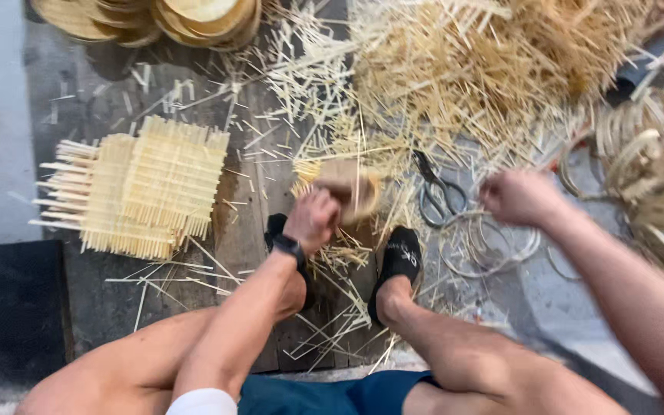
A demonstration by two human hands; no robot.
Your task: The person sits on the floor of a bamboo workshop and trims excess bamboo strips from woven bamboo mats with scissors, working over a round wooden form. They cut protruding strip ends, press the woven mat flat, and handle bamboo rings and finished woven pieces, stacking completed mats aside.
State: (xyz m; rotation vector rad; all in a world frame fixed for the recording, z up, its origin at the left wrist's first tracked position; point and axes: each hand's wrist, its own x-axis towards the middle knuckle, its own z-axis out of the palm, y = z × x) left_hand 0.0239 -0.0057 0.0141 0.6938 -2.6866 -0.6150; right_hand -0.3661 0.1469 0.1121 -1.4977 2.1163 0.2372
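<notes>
Dark plank floor (247, 207) littered with bamboo splints (455, 69), upper centre. Left hand (313, 219), fingers clamped on a small woven piece (351, 188) at frame centre. Right hand (520, 197) blurred, fingers curled, grip unclear. Scissors (436, 188) between them; square woven mats (144, 188) centre-left.

Single view, head-worn camera. Looks steeply down from above the seated person's own lap onto the floor in front. Thighs and blue shorts (332, 393) fill the bottom edge; both forearms enter from below and reach forward to mid-frame, so the top of the frame is away from the body. Range is close: the left hand (313, 219) and right hand (520, 196) sit near the centre, slightly motion-blurred. Field takes in the two black-socked feet (397, 257), wooden floorboards (240, 200), and at the far edge a heap of split bamboo sticks (486, 69). No second view, so no overlap.
</notes>
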